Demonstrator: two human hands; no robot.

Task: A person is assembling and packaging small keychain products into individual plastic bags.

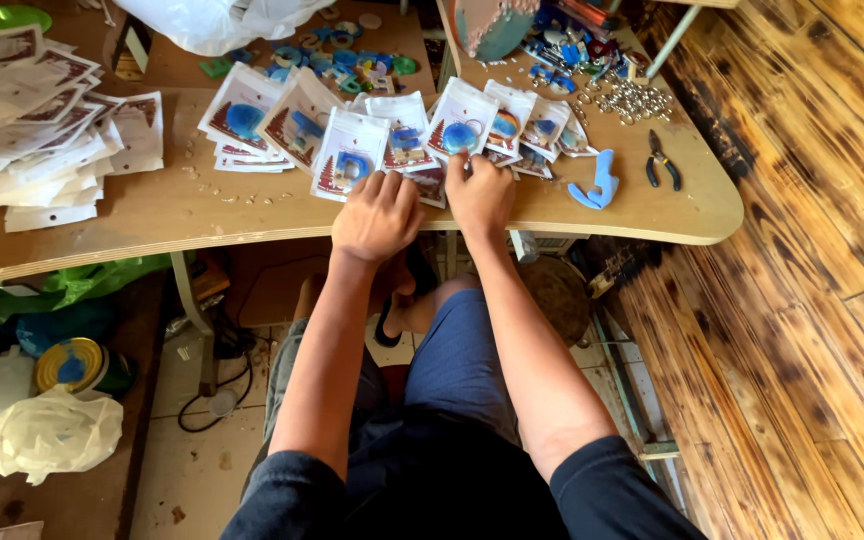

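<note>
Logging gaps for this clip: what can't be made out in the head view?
- Fingertips of left hand and right hand: curled onto the small packets, so any grip is hidden.
- Ring pile: too small to count.
- Round blue-edged object: cut by the top edge.

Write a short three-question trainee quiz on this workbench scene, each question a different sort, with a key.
1. True or false: both hands, the left hand and the right hand, rest on small packets at the front edge of the wooden table.
2. Multiple choice: what lies just right of the blue plastic piece? A) scissors B) black pliers C) a hammer
3. Fill in: the stack of plain packets lies at the table's far ____ side, from the person's view.

Key: 1 true; 2 B; 3 left
</note>
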